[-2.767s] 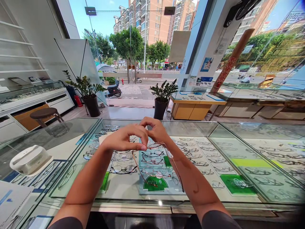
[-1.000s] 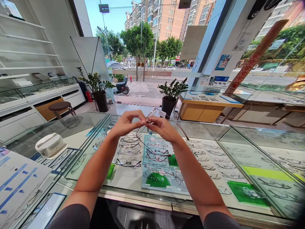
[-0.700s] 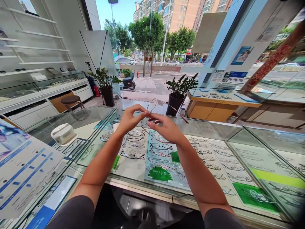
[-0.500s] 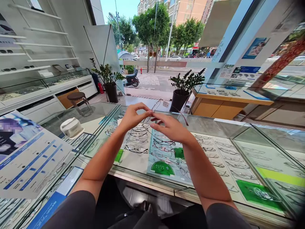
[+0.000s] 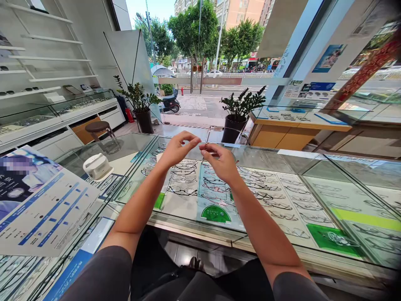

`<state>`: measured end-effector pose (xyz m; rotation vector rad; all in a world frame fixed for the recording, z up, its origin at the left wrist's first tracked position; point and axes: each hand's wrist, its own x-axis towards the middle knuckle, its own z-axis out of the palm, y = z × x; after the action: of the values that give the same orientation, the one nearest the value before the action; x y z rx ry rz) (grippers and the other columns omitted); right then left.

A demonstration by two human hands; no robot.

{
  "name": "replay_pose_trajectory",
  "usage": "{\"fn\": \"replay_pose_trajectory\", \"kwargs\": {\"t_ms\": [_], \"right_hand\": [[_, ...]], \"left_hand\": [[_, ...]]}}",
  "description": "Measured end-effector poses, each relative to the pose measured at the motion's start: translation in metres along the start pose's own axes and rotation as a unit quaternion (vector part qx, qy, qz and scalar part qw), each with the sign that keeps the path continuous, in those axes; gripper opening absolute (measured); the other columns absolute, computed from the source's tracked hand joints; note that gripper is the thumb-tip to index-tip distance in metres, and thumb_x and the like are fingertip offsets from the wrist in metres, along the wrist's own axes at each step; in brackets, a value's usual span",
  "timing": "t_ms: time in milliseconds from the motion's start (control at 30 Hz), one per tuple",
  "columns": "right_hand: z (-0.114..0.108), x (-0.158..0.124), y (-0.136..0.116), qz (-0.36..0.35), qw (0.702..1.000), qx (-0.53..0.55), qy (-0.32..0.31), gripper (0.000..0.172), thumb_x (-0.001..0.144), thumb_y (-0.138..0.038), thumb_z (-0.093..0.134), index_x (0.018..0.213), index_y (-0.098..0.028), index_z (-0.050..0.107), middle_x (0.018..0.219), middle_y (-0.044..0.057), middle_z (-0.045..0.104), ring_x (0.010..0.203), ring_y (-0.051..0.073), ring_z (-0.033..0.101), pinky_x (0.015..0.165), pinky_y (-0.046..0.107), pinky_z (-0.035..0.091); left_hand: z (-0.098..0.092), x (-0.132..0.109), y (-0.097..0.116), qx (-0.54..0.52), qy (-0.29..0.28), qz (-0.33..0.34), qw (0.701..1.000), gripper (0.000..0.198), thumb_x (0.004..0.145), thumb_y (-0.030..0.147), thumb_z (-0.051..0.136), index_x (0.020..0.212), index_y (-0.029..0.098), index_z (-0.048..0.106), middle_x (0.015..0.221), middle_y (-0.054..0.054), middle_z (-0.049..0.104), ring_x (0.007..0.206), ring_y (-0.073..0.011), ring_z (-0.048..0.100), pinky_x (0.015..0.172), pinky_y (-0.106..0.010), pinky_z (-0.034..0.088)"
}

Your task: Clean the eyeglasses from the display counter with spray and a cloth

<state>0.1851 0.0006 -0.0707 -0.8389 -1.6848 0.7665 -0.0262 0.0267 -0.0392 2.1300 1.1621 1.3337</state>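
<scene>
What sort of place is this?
Most likely an optician's or eyewear shop: rows of eyeglass frames laid out in a glass display counter, what look like sunglasses on a wall shelf, and a second display table by the window.

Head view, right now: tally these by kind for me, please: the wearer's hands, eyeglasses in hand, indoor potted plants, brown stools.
Hands (left hand, right hand): 2
Eyeglasses in hand: 1
Indoor potted plants: 2
Brown stools: 1
Total: 6
</scene>
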Motion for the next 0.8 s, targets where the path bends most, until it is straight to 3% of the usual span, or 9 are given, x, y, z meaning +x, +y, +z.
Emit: {"fn": "replay_pose_trajectory", "kwargs": {"t_ms": [100, 167, 233, 333, 400, 533, 667, 800], "right_hand": [[-0.006, -0.004, 0.018, -0.009, 0.999, -0.01, 0.044, 0.03, 0.1, -0.047, 0.066, 0.111, -0.024, 0.083, 0.117, 0.008, 0.083, 0.103, 0.025, 0.074, 0.093, 0.042, 0.057], [-0.01, -0.006, 0.03, -0.009, 0.998, 0.001, 0.064, 0.032, 0.101, -0.05, 0.065, 0.105, -0.024, 0.083, 0.111, 0.008, 0.082, 0.1, 0.024, 0.073, 0.093, 0.042, 0.056], [-0.014, -0.007, 0.04, -0.01, 0.997, 0.012, 0.069, 0.034, 0.102, -0.052, 0.064, 0.102, -0.023, 0.082, 0.107, 0.008, 0.081, 0.099, 0.024, 0.072, 0.093, 0.041, 0.055], [-0.016, -0.01, 0.049, -0.016, 0.997, 0.026, 0.073, 0.035, 0.104, -0.054, 0.063, 0.104, -0.024, 0.083, 0.104, 0.007, 0.079, 0.1, 0.025, 0.072, 0.094, 0.041, 0.054], [-0.015, -0.012, 0.05, -0.019, 0.997, 0.033, 0.074, 0.035, 0.105, -0.054, 0.063, 0.105, -0.025, 0.083, 0.104, 0.007, 0.078, 0.101, 0.025, 0.072, 0.094, 0.041, 0.054], [-0.014, -0.015, 0.047, -0.031, 0.997, 0.021, 0.069, 0.032, 0.106, -0.05, 0.062, 0.106, -0.025, 0.083, 0.104, 0.006, 0.077, 0.1, 0.024, 0.071, 0.094, 0.041, 0.054], [-0.022, -0.014, 0.045, -0.043, 0.994, 0.016, 0.103, 0.031, 0.106, -0.048, 0.062, 0.105, -0.025, 0.083, 0.103, 0.006, 0.078, 0.1, 0.024, 0.071, 0.095, 0.04, 0.055], [-0.036, -0.014, 0.048, -0.04, 0.986, 0.007, 0.163, 0.033, 0.105, -0.05, 0.061, 0.104, -0.025, 0.083, 0.104, 0.006, 0.079, 0.099, 0.024, 0.071, 0.096, 0.041, 0.056]], "left_hand": [[-0.013, 0.002, -0.043, 0.14, 0.031, -0.054, 0.988, 0.024, 0.101, 0.04, 0.064, 0.105, 0.021, 0.079, 0.111, -0.009, 0.078, 0.107, -0.0258, 0.068, 0.099, -0.041, 0.049], [-0.019, 0.0, -0.076, 0.288, 0.011, -0.152, 0.946, 0.017, 0.097, 0.031, 0.066, 0.101, 0.021, 0.079, 0.113, -0.01, 0.078, 0.112, -0.0308, 0.067, 0.105, -0.047, 0.044], [-0.019, -0.006, -0.106, 0.378, -0.033, -0.225, 0.898, 0.02, 0.094, 0.034, 0.07, 0.106, 0.022, 0.081, 0.121, -0.014, 0.076, 0.125, -0.0385, 0.062, 0.108, -0.052, 0.041], [-0.01, -0.014, -0.139, 0.428, -0.067, -0.262, 0.863, 0.04, 0.085, 0.044, 0.079, 0.119, 0.022, 0.08, 0.135, -0.019, 0.071, 0.132, -0.0444, 0.056, 0.108, -0.055, 0.04], [-0.004, -0.017, -0.151, 0.436, -0.076, -0.264, 0.857, 0.037, 0.083, 0.041, 0.08, 0.114, 0.022, 0.081, 0.134, -0.02, 0.071, 0.131, -0.045, 0.056, 0.108, -0.056, 0.039], [0.001, -0.018, -0.16, 0.428, -0.062, -0.265, 0.862, 0.02, 0.093, 0.029, 0.065, 0.102, 0.021, 0.08, 0.126, -0.019, 0.075, 0.132, -0.044, 0.057, 0.11, -0.056, 0.038], [0.0, -0.018, -0.152, 0.407, -0.037, -0.272, 0.871, 0.036, 0.106, 0.029, 0.042, 0.126, 0.018, 0.07, 0.112, -0.019, 0.078, 0.112, -0.0379, 0.069, 0.097, -0.047, 0.045], [0.01, -0.012, -0.126, 0.289, 0.04, -0.181, 0.939, 0.044, 0.108, 0.023, 0.031, 0.145, 0.019, 0.054, 0.11, -0.012, 0.078, 0.096, -0.0279, 0.071, 0.083, -0.036, 0.045]]}}
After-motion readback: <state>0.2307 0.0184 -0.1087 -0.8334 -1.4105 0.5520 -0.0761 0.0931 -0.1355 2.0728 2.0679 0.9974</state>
